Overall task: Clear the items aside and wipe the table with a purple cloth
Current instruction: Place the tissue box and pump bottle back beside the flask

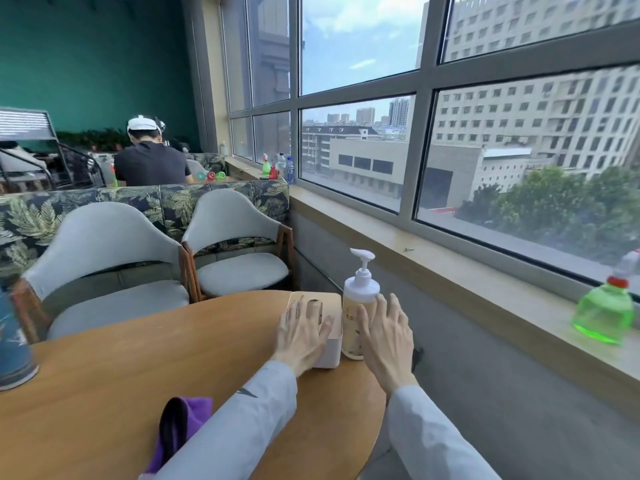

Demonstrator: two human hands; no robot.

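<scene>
A round wooden table (138,362) fills the lower left. At its far right edge stand a white tissue box (330,346) with a tan lid and a white pump bottle (360,289), side by side. My left hand (303,332) lies flat on the box with its fingers spread over the lid. My right hand (386,337) is just right of the bottle, fingers apart, thumb against the bottle's lower front. A purple cloth (188,415) lies on the near part of the table, partly under my left sleeve.
A blue patterned cup (12,344) stands at the table's left edge. Two grey chairs (104,265) (239,244) face the far side. A window sill on the right carries a green spray bottle (604,311). A person in black (149,161) sits at the back.
</scene>
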